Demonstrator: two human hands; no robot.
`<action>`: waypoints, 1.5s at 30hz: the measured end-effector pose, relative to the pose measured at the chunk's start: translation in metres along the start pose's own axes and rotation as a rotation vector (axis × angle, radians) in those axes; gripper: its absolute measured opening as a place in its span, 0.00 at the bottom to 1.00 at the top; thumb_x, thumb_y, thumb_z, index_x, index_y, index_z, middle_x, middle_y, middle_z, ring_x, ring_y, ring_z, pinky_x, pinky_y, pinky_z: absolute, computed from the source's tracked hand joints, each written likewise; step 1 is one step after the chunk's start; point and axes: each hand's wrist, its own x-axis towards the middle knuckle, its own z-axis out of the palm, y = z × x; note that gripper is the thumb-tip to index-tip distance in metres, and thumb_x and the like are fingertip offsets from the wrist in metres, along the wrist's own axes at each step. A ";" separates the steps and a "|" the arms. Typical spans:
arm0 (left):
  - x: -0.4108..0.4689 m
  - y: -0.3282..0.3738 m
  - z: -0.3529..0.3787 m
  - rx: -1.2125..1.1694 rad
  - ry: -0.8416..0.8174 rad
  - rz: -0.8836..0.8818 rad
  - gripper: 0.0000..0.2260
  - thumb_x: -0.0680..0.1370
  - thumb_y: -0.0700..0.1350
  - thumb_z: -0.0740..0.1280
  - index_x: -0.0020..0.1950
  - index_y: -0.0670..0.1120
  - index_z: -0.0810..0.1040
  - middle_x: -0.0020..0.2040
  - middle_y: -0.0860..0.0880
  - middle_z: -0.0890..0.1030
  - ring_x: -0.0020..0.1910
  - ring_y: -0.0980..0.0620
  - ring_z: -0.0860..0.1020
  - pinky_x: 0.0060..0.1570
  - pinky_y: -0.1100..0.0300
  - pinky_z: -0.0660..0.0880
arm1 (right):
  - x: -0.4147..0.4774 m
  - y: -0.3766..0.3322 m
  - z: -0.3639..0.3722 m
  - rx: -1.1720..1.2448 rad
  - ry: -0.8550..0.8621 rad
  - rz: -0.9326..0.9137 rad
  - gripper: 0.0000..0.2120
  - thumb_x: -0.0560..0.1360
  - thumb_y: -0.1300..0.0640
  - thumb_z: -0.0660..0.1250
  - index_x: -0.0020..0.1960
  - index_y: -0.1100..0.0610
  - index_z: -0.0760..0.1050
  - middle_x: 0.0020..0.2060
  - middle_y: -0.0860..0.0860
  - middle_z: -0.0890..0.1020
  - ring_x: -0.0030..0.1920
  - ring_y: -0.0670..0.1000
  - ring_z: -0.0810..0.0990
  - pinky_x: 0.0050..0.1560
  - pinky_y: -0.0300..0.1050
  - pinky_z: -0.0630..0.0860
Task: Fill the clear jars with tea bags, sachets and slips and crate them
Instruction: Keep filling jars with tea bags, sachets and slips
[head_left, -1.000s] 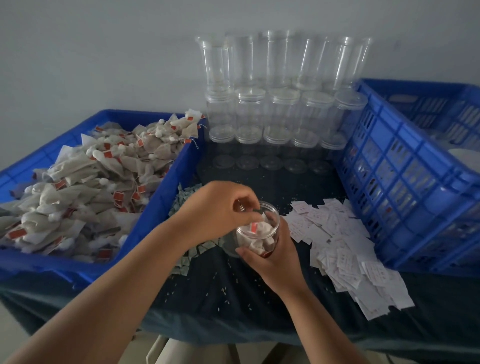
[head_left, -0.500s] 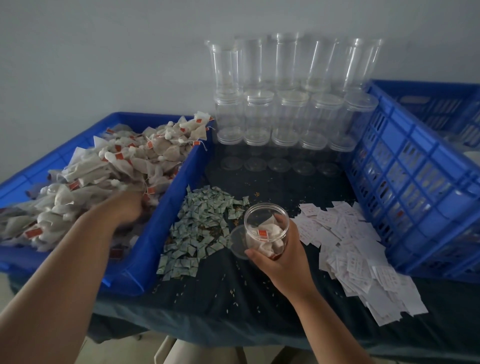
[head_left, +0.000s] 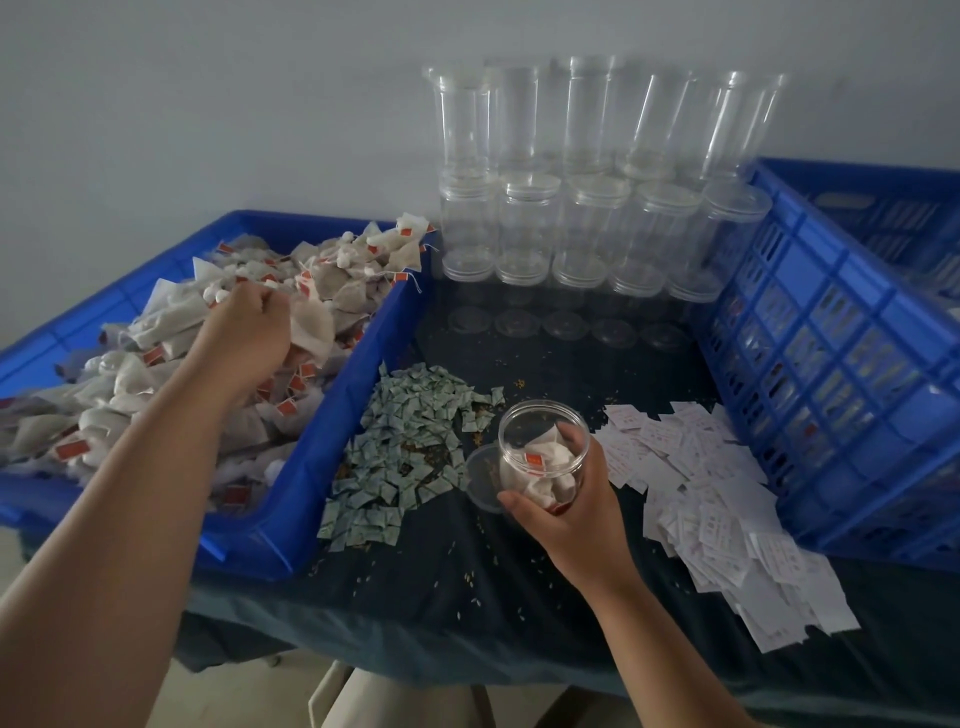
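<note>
Currently the clear jar (head_left: 540, 452) is located near the centre of the bench (head_left: 467, 613), uncapped, with its mouth turned up toward the camera. It contains several white tea bags (head_left: 556, 460), one showing an orange-red tag. The right hand (head_left: 579, 519) is clamped on the jar: fingers wrap the wall at its 2 o'clock, and the thumb presses at its 7 o'clock. A clear lid (head_left: 478, 480) lies flat at the jar's 9 o'clock, touching it.

From 9 to 10 o'clock of the jar, a loose pile of small green-grey sachets (head_left: 410, 452) covers the dark cloth. From 3 to 4 o'clock, a spread of white printed slips (head_left: 727, 525) runs toward the near edge of the bench. Fine grains (head_left: 462, 577) are scattered over the cloth.

At 10 o'clock, a blue tray (head_left: 337, 431) holds a deep heap (head_left: 130, 384) of further tea bags. The left hand (head_left: 249, 332) rests on this heap, knuckles up, fingers bent down among the bags; whether they grip a bag cannot be told. The two hands are well apart.

At 12 o'clock, empty jars (head_left: 592, 218) stand stacked in rows against the wall (head_left: 208, 104). At 2 o'clock, a blue slatted crate (head_left: 831, 374) stands on the bench, its near wall bordering the slips
</note>
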 end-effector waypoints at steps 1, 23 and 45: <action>-0.001 0.000 0.002 -0.049 -0.004 -0.013 0.13 0.89 0.52 0.57 0.53 0.49 0.77 0.44 0.43 0.85 0.41 0.43 0.84 0.42 0.47 0.81 | 0.000 0.000 0.000 0.004 -0.002 -0.001 0.40 0.67 0.40 0.85 0.72 0.35 0.69 0.64 0.40 0.83 0.62 0.46 0.85 0.58 0.41 0.83; -0.104 0.084 0.091 0.191 -0.665 0.680 0.13 0.80 0.60 0.73 0.64 0.63 0.81 0.60 0.68 0.81 0.58 0.70 0.76 0.53 0.73 0.70 | -0.001 -0.001 0.001 -0.010 0.007 0.008 0.36 0.68 0.41 0.85 0.69 0.35 0.70 0.60 0.42 0.85 0.57 0.46 0.87 0.54 0.46 0.85; -0.084 0.023 0.083 0.819 -0.411 0.269 0.09 0.85 0.48 0.64 0.64 0.51 0.79 0.52 0.52 0.82 0.50 0.51 0.82 0.49 0.51 0.82 | -0.001 -0.008 0.000 0.007 0.023 -0.044 0.39 0.66 0.34 0.84 0.71 0.33 0.68 0.64 0.38 0.82 0.64 0.43 0.83 0.59 0.34 0.80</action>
